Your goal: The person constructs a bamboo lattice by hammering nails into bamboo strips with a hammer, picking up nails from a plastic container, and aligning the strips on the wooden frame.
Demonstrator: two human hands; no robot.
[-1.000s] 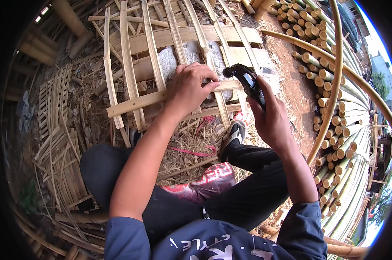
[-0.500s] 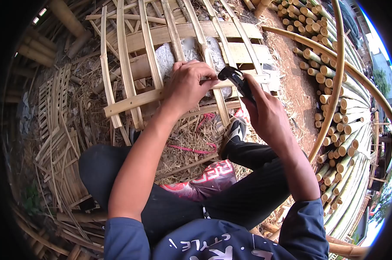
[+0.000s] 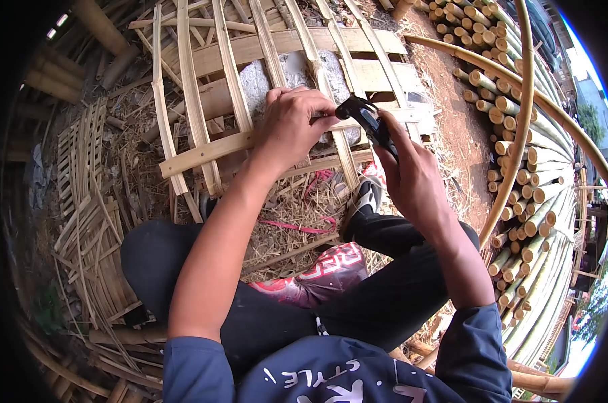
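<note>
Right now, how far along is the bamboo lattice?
Done: several long slats already cross a horizontal slat over a grey stone block. In hand: the left hand pins the horizontal slat at a crossing while the right hand presses a black tool against that joint. Left: I cannot tell which crossings are fastened; loose strips and stacked bamboo poles lie unused nearby.

Outdoor bamboo workshop yard: stacked cut bamboo poles [image 3: 519,154], split-slat lattice [image 3: 250,87] over bare reddish earth [image 3: 452,114], shavings and offcut strips [image 3: 96,228] littered around.
</note>
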